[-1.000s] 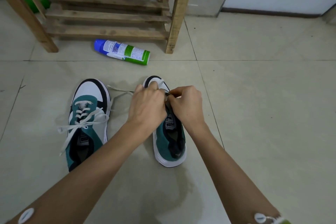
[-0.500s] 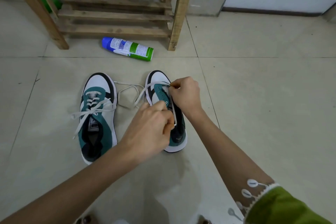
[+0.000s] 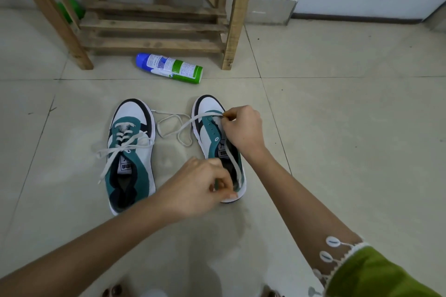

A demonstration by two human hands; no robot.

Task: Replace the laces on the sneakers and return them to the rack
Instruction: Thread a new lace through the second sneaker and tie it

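Two white, teal and black sneakers stand side by side on the tiled floor. The left sneaker [image 3: 130, 152] is laced, its white lace ends hanging loose. The right sneaker [image 3: 214, 137] has one white lace [image 3: 173, 128] through its front eyelets, the slack looping on the floor between the shoes. My right hand [image 3: 242, 128] pinches the lace at the front right eyelets. My left hand [image 3: 200, 185] is over the heel of the right sneaker and pinches the lace's near end, pulled back along the shoe.
A wooden shoe rack [image 3: 154, 24] stands at the back against the wall. A blue, white and green spray can [image 3: 169, 67] lies on the floor in front of it. Something green [image 3: 71, 11] sits behind the rack's left leg.
My left hand has drawn back from the front eyelets to the heel, pulling a length of lace with it. My right hand stayed at the front eyelets. The view shifted slightly.
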